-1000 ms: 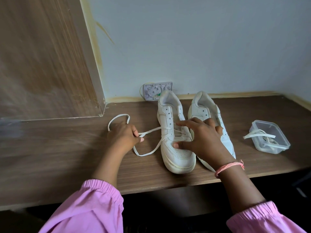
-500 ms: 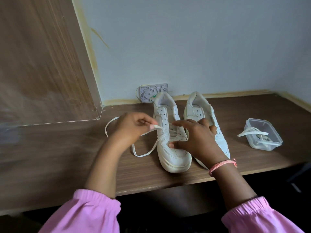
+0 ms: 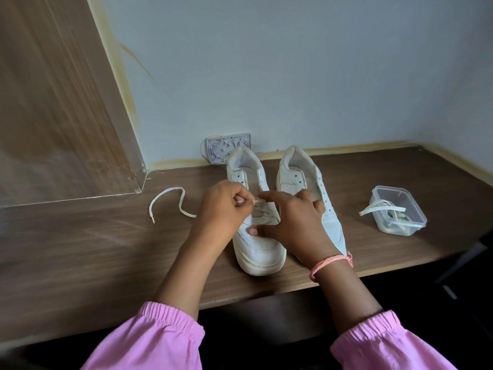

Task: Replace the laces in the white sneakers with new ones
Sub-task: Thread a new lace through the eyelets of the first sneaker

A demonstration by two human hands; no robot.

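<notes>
The left hand [image 3: 224, 206] pinches the lace [image 3: 166, 198] tip in a narrow grip, now brought from the desk [image 3: 80, 249] at nine o'clock to the left sneaker's [image 3: 256, 236] eyelets: threading is likely beginning. The right hand [image 3: 293, 225] still steadies that sneaker, fingers spread. The lace's tail trails left, straighter than before.
</notes>
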